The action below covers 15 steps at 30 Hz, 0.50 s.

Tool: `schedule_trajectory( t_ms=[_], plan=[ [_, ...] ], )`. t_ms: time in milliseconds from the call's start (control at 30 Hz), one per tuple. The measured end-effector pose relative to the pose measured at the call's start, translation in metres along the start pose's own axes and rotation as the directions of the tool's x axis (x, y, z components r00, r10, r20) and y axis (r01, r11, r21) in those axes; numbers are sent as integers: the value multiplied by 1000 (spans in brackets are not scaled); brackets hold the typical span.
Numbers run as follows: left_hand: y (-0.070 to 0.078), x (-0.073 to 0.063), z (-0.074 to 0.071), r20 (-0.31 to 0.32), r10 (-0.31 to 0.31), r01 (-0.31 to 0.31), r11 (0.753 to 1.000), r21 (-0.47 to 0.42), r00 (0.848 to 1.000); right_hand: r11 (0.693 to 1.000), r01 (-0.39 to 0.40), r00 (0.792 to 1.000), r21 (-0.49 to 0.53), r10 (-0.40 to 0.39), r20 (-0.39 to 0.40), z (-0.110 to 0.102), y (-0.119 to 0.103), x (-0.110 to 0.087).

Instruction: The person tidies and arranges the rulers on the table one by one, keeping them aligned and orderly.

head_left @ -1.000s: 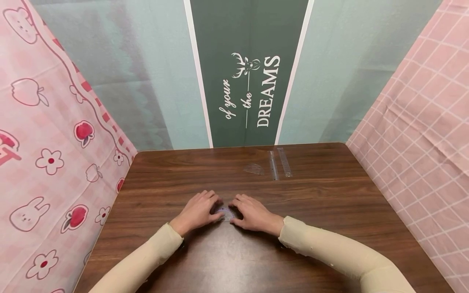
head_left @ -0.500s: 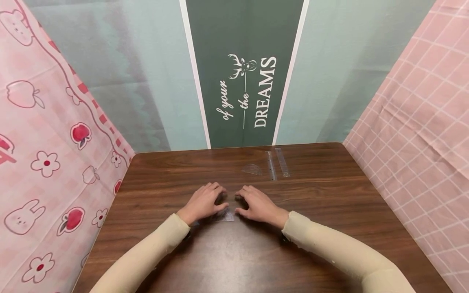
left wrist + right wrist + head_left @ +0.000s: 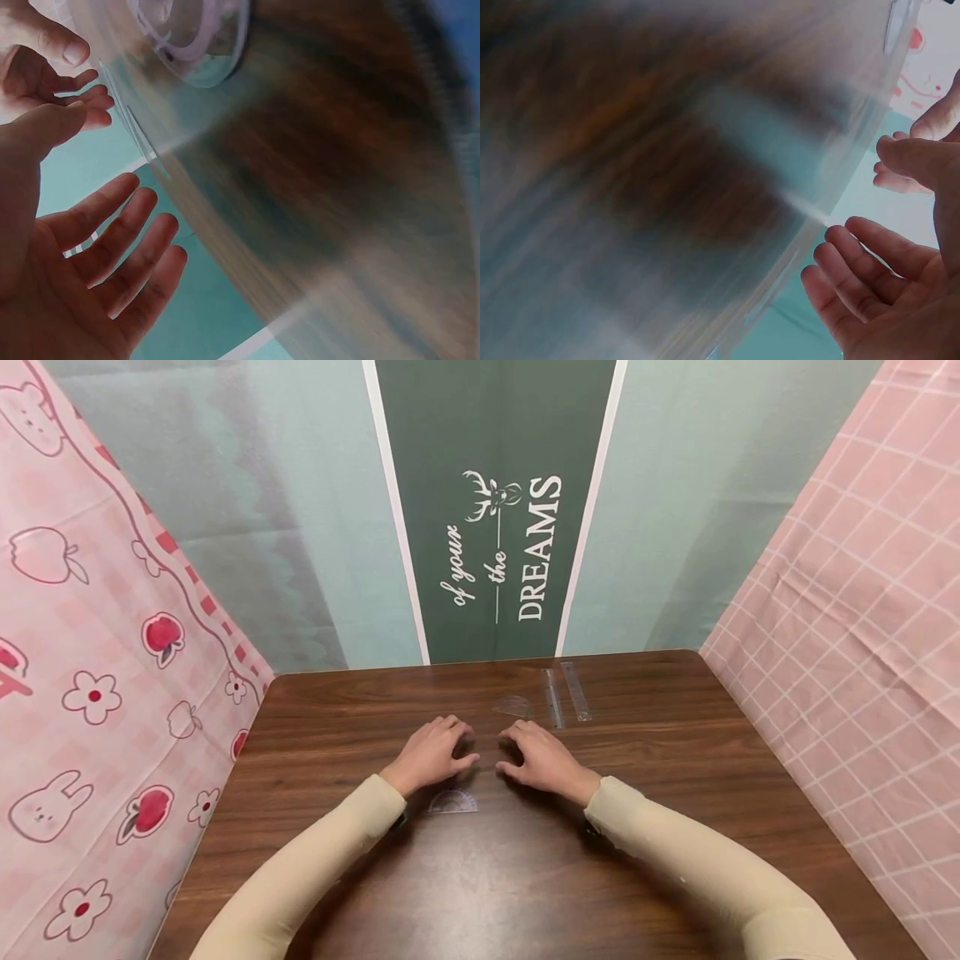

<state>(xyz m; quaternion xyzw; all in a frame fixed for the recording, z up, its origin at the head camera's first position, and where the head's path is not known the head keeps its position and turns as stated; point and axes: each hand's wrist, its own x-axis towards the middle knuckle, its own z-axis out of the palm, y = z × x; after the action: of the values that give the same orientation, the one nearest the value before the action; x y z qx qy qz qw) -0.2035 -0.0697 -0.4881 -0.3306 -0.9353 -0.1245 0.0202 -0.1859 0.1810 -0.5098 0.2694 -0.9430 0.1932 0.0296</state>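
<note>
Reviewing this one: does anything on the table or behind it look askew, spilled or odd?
Only the wall lettering stands out: it runs sideways up the dark green panel. On the table, nothing looks spilled; the nearer protractor lies flat, though small cracks wouldn't show here.

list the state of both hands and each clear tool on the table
left hand: fingers relaxed, holding nothing
right hand: fingers relaxed, holding nothing
near protractor: flat on the table, straight edge toward the person
far half-round tool: lying flat, not held
left ruler: lying flat, not held
right ruler: lying flat, apart from the left one
</note>
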Motion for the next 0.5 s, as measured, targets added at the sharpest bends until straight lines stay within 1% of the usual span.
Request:
schedule_trajectory(
  t_ms=[100, 167, 333, 500],
  plan=[
    [2, 7, 2, -8, -7, 7, 1000, -2, 1000, 1000, -21, 1000, -9, 21, -8, -2, 6, 2],
    [3, 12, 3, 4, -22, 22, 1000, -3, 1000, 999, -33, 999, -14, 33, -12, -4, 9, 3],
    [5, 24, 6, 4, -47, 47, 998, -30, 999, 998, -58, 998, -10, 58, -29, -8, 19, 7],
    [6, 37, 7, -2, -53, 53, 998, -37, 999, 997, -82, 996, -10, 82, -46, -10, 30, 11]
  ],
)
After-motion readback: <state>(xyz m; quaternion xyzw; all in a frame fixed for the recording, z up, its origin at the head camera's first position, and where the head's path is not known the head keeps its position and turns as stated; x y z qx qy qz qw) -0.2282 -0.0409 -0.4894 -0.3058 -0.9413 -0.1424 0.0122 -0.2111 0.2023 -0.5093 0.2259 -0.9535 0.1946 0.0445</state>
